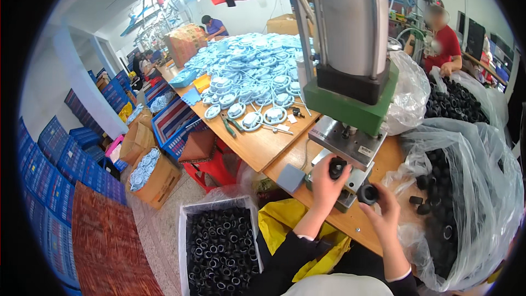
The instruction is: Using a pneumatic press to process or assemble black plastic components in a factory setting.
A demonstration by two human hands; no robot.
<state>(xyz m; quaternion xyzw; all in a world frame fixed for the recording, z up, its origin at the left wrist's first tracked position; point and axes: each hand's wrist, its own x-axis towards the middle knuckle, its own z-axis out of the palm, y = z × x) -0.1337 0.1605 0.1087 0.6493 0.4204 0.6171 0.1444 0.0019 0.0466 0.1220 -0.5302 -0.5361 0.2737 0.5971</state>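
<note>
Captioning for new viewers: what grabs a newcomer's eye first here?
The tall press, right of centre, dominates the view. Left of it, a big light-blue heap covers much of the wooden table. At the press's foot, the left hand holds a black part and the right hand a black ring.

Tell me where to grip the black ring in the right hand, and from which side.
Pinch the black ring by its outer rim, probably from the right, where the right hand holds it: its round wall suits fingertips, and its opening, facing upward, is left clear.
</note>
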